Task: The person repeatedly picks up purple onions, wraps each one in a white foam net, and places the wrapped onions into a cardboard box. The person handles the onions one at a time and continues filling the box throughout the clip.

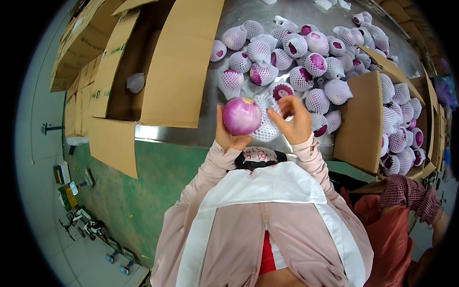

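A bare purple onion (241,117) rests in my left hand (229,134), whose fingers and palm curve around its lower left side. With thumb and fingers, my right hand (294,120) pinches a white foam net sleeve (267,125) that hangs right beside the onion. The sleeve's left edge meets the onion's right side. Just beyond my hands, a netted onion (282,90) shows its purple root end. Many more onions in foam nets (260,52) are heaped on the metal table (244,10).
At left an open cardboard box (123,64) holds one netted onion (136,83). On the right, another carton (358,118) is packed with netted onions (398,125). Stacked cartons (80,46) stand at far left. A co-worker in a red garment (383,236) is close on my right.
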`<state>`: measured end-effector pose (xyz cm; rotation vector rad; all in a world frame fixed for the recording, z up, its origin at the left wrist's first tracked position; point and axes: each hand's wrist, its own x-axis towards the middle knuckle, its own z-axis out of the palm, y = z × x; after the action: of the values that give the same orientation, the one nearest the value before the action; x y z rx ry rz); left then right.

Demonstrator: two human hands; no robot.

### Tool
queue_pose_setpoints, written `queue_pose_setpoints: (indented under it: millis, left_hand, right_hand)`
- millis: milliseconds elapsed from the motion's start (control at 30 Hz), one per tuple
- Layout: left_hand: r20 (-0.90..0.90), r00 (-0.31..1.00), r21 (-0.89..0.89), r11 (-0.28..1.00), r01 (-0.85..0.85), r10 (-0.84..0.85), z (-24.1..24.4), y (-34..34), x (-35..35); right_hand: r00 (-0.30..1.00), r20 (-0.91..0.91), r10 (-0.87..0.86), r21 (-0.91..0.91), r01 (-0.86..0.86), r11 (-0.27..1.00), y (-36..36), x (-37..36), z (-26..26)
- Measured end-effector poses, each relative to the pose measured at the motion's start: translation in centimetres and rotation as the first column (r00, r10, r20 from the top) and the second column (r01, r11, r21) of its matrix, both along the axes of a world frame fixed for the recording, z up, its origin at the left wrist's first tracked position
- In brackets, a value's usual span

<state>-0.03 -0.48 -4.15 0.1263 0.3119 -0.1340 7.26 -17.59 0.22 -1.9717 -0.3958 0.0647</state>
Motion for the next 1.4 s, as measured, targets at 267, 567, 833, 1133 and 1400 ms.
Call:
queue_pose_setpoints:
  millis: [267, 567, 833, 1133, 1400]
  left_hand:
    - [0.252, 0.942, 0.691, 0.723, -0.015, -0.222, -0.4, 1.1, 0.0]
    - [0.279, 0.954, 0.927, 0.290, -0.237, -0.113, 1.7, 1.0, 0.3]
    - [0.312, 0.947, 0.858, -0.403, -0.318, -0.083, 2.8, -1.7, 0.3]
    - [0.357, 0.910, 0.886, -0.384, -0.259, 0.211, 4.0, -2.3, 0.2]
    - [0.327, 0.888, 0.940, -0.212, -0.269, 0.322, 1.1, -1.0, 0.9]
  right_hand:
    - [0.788, -0.568, 0.237, 0.644, 0.246, 0.724, -1.3, 0.7, -2.1]
    - [0.888, -0.277, 0.367, 0.394, -0.243, 0.886, -1.5, -1.3, -1.4]
    - [0.757, 0.639, 0.136, -0.035, -0.148, 0.988, 2.6, -2.2, 0.0]
    - [0.714, 0.688, 0.132, -0.144, -0.045, 0.989, 0.9, -0.7, -0.3]
    - [0.793, 0.483, 0.371, 0.048, -0.447, 0.893, 2.1, -3.1, -0.5]
